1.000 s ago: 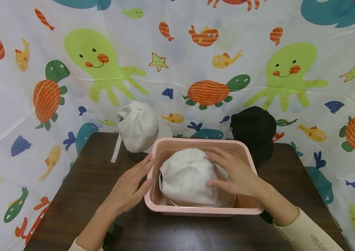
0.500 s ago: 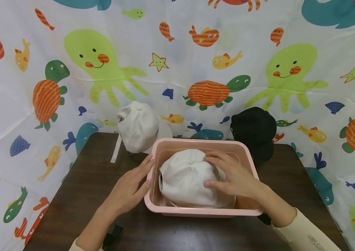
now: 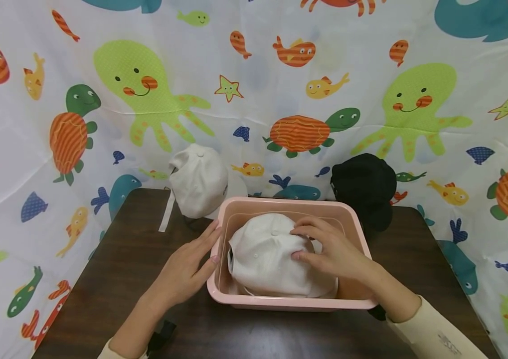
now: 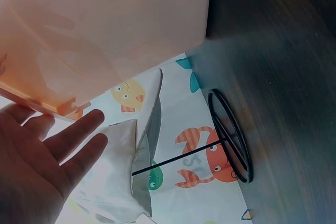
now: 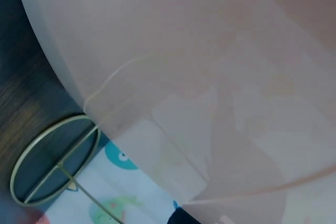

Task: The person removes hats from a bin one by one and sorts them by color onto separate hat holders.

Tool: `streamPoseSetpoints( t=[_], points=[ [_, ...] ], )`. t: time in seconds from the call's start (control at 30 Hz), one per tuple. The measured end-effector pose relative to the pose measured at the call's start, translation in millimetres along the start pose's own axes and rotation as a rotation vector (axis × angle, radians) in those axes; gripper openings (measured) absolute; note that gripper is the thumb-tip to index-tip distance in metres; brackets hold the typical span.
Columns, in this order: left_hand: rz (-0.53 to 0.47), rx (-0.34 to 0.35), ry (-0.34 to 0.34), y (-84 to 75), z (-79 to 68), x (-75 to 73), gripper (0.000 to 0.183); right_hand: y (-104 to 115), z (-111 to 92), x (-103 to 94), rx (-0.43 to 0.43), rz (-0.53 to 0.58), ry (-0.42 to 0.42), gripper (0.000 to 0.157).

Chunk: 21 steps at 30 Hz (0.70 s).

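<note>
A cream cap (image 3: 267, 257) lies crown up inside a pink plastic tub (image 3: 356, 222) at the middle of a dark wooden table (image 3: 123, 279). My right hand (image 3: 332, 252) rests on the cap's right side with fingers curling and thumb pressing into the cloth. With straight fingers, my left hand (image 3: 186, 269) lies flat against the tub's left wall. In the left wrist view the left hand (image 4: 37, 161) sits beside the tub wall (image 4: 105, 30). The right wrist view is filled by the tub's pink wall (image 5: 199, 66).
A second cream cap (image 3: 197, 180) on a wire stand is at the back left. A black cap (image 3: 363, 185) stands at the back right. A sea-creature curtain (image 3: 254, 89) hangs close behind. A round wire stand base (image 4: 231, 137) lies on the table; another (image 5: 52, 166) appears in the right wrist view.
My right hand's fingers have drawn in and curled on the cap, bunching the cloth. The left hand and the tub have stayed put.
</note>
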<state>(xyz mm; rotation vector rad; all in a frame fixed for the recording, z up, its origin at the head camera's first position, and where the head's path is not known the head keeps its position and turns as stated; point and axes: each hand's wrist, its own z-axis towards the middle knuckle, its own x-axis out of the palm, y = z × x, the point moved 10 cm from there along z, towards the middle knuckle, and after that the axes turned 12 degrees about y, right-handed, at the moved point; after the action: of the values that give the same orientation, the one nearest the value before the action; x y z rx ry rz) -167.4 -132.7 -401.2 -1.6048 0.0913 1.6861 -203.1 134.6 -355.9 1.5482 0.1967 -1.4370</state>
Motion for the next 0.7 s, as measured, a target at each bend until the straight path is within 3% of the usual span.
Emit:
streamPoseSetpoints(
  t=[0.17, 0.43, 0.7],
  points=[
    [-0.009, -0.001, 0.001, 0.0, 0.5, 0.3, 0.060, -2, 1, -1.6, -0.041, 0.087, -0.029, 0.029],
    [-0.017, 0.006, -0.006, -0.1, 0.1, -0.6, 0.060, -8, 2, -3.5, -0.052, 0.222, -0.050, 0.028],
    [-0.009, 0.011, -0.011, -0.8, 0.0, -1.9, 0.060, -19, 1, -6.3, 0.066, 0.321, -0.071, 0.023]
  ],
)
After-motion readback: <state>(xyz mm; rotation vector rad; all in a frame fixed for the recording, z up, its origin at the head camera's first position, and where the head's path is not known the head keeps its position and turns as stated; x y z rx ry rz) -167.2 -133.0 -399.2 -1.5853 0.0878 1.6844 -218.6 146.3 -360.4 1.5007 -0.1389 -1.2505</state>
